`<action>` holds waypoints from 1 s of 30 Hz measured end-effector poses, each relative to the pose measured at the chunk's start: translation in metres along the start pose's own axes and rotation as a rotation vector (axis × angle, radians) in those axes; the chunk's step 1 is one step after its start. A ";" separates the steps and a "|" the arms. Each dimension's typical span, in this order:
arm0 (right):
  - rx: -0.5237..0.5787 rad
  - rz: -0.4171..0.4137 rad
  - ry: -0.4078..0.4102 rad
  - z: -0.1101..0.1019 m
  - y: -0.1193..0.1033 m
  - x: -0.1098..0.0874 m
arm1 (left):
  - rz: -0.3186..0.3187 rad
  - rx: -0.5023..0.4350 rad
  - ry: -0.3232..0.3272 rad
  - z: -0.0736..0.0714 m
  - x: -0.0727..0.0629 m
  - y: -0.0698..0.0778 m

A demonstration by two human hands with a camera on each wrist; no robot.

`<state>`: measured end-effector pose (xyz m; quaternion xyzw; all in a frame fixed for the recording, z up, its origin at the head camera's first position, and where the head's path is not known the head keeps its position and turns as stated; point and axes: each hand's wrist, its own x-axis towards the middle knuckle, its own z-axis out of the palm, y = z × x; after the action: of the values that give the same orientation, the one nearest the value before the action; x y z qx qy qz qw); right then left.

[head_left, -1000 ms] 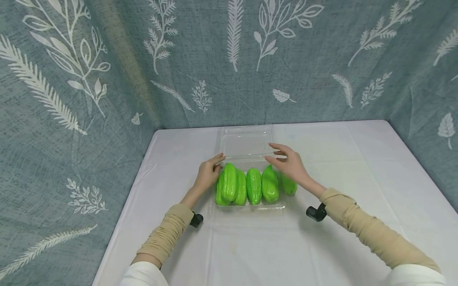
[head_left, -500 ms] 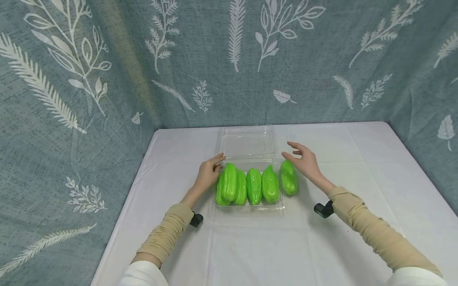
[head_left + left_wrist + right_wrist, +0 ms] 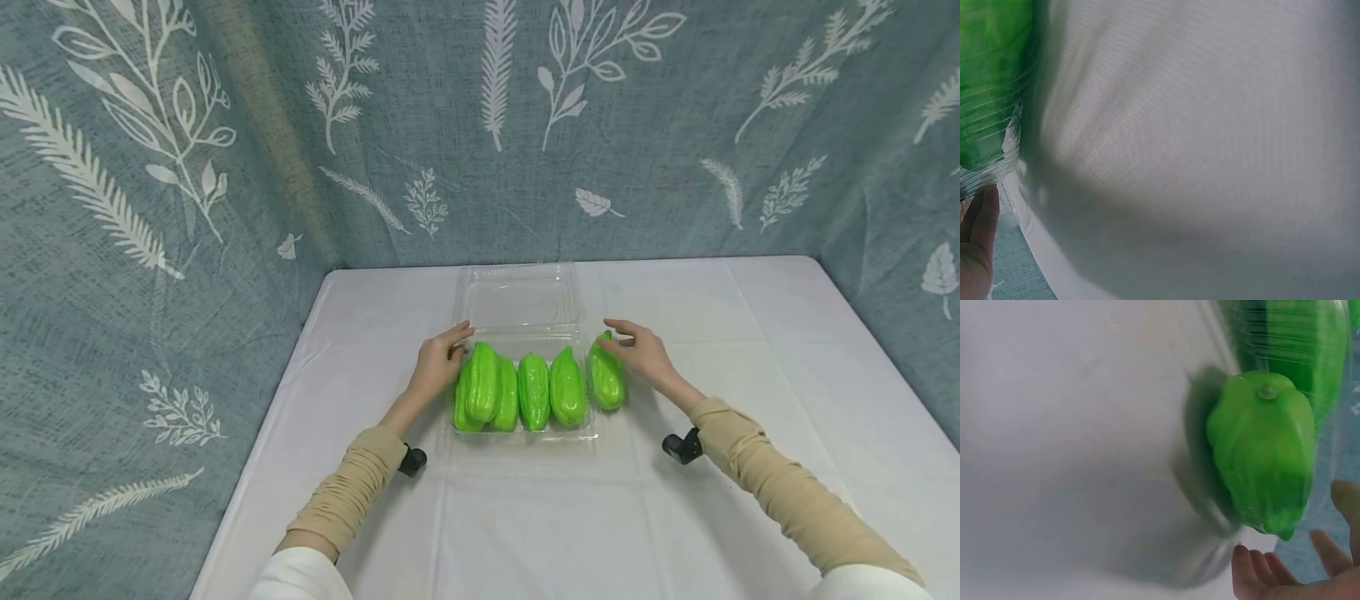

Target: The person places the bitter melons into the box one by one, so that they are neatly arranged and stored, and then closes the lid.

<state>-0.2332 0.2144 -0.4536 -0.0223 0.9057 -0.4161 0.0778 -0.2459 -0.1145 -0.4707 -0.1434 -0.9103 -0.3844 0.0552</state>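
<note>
My left hand [image 3: 437, 364] holds the back left corner of a clear plastic clamshell box [image 3: 517, 435]. Its fingertips [image 3: 988, 203] reach the box's ribbed wall in the left wrist view. Inside the box, several glossy, ribbed green gourds [image 3: 533, 392] lie side by side, one stacked on others at the left. A loose green gourd [image 3: 607, 379] lies on the table just right of the box, tapered end pointing away. Around that far end, my right hand [image 3: 647, 354] has thumb and fingers spread. The right wrist view shows gaps between its fingertips [image 3: 1241, 559] and the loose gourd.
The box's clear lid [image 3: 517, 298] is folded back flat behind it, near the table's far edge. A white cloth covers the table [image 3: 540, 525]. Grey-blue curtain [image 3: 480, 200] with white leaf prints stands behind and at both sides.
My right hand has moved right from above the box, then down toward the tip of the loose gourd, which is less covered now. The left hand stays at the box corner.
</note>
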 end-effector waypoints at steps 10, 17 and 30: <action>-0.004 0.012 -0.049 0.008 0.011 0.000 | 0.008 0.002 -0.001 -0.001 0.001 0.001; -0.008 0.000 -0.035 0.011 0.014 -0.001 | 0.007 0.005 -0.004 0.000 0.001 -0.001; -0.014 -0.026 -0.013 0.014 0.018 0.000 | 0.001 0.003 -0.004 0.001 0.001 -0.002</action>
<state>-0.2303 0.2158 -0.4766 -0.0371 0.9077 -0.4106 0.0779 -0.2470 -0.1148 -0.4723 -0.1447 -0.9110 -0.3825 0.0538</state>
